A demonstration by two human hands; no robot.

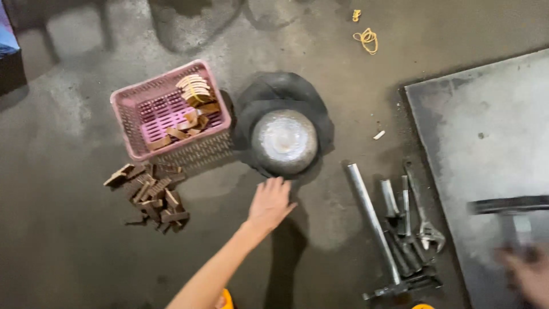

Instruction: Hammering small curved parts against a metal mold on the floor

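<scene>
Left hand (pixel 270 204) stretched out flat, fingers loose, holding nothing — just short of the metal bowl (pixel 284 141) on the black tyre (pixel 269 94). Right hand (pixel 529 276) blurred at the edge — grip impossible to tell.

This is looking like a workshop: a stained concrete floor (pixel 68 252) is carrying steel pipes and a wrench (pixel 426 229) at lower right, a pink plastic basket (pixel 132 109) of brown curved pieces is sitting at upper left, and a dusty metal sheet (pixel 492 131) is lying at the right edge.
</scene>
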